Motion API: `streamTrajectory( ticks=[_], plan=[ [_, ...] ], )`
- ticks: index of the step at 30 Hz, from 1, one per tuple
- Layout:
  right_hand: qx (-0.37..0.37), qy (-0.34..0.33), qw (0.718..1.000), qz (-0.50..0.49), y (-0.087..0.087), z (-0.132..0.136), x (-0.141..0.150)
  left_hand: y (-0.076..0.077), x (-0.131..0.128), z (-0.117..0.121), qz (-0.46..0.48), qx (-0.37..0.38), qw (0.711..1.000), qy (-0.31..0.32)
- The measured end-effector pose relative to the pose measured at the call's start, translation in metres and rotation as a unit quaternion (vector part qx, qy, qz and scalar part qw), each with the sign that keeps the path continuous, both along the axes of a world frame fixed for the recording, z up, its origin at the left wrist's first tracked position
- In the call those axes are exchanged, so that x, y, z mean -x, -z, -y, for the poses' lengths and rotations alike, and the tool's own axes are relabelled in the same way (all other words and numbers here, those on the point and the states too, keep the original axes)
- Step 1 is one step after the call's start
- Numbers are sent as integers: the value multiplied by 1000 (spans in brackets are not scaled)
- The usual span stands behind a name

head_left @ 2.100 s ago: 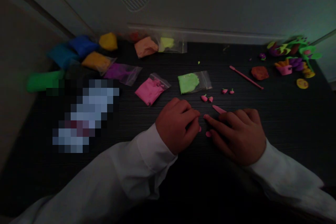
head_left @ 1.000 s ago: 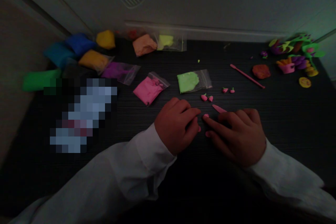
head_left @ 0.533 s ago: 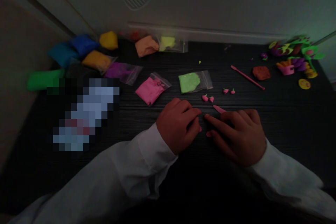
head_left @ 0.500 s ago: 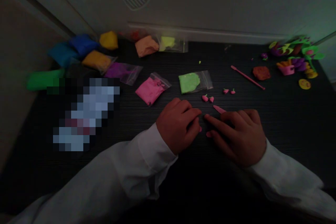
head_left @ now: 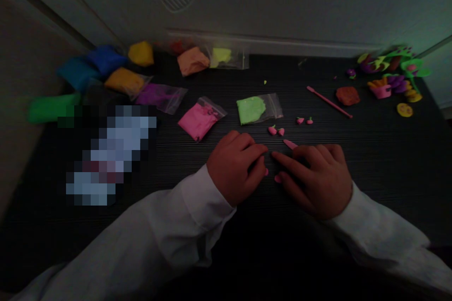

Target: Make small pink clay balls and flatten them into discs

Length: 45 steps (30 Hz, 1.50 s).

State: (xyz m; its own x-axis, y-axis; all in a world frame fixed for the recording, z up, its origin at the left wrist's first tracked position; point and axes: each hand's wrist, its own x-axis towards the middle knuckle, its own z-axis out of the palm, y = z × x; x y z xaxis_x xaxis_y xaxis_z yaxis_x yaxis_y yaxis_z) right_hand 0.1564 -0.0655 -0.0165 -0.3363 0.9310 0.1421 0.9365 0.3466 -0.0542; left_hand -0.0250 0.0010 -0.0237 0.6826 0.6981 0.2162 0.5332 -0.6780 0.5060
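Note:
My left hand is curled low over the dark table, index finger forward. A small bit of pink clay peeks out at its thumb tip; the rest is hidden. Facing it, my right hand has index finger and thumb apart, the index tip close to my left index finger. Another pink bit shows at the right thumb tip. From under the right hand's curled fingers sticks the pointed end of a pink modelling tool. Just beyond lie small pink clay shapes with green tops.
Bags of pink clay and green clay lie ahead. More coloured clay packs and a blurred-out item are at left. A pink stick tool, reddish-brown clay and finished clay figures sit at right, before a wall.
The whole view has shifted slightly, so everything appears a little further left. Both hands keep nearly the same pose and place on the table.

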Motion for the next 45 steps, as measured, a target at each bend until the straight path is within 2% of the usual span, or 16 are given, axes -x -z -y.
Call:
streamTrajectory(
  ticks=[13,22,34,45],
  plan=[
    [4,12,1000,-9,0,0,1,0,0,0,-8,5,1000,5],
    [-37,9,998,-41,2,2,-5,-1,1,1,2,-5,1000,23],
    [-22,-3,999,-34,0,1,-5,-7,0,1,-66,-33,995,63],
    [-12,-17,999,-32,0,1,-3,-7,0,2,-67,-35,995,64]
  ],
)
